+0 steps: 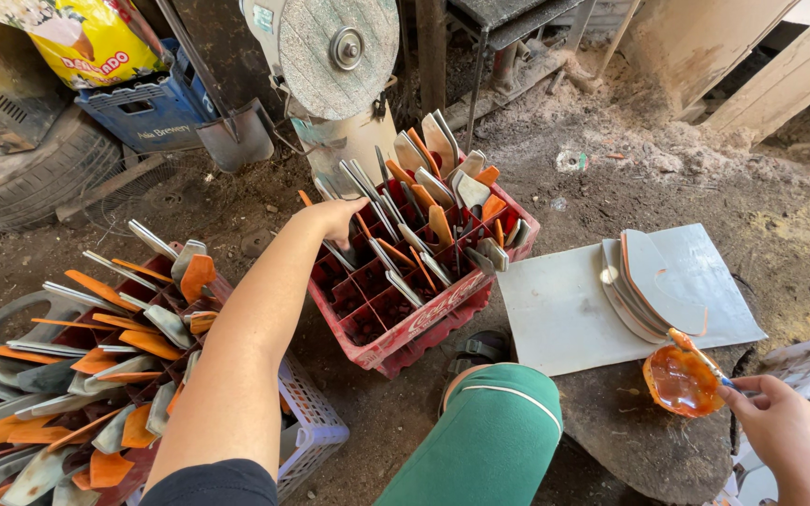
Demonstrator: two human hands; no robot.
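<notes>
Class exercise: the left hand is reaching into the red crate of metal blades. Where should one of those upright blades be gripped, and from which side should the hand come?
Probably by the bare grey upper end of a blade, pinched across its flat faces, coming from above. The blades stand tilted in the red crate cells, lower ends sunk among dividers, so only tops are free. The left hand is already over them.

This is a rough workshop on a dirt floor. A grinding wheel [332, 54] on its stand sits at the top centre. Just below it stands a red crate [414, 323] packed with metal blades; a second crate of blades [114, 375] lies to its lower left. A shovel [232, 131] and an old tyre [30, 178] lie left of the wheel, and sawdust [630, 122] is heaped to its right.
</notes>
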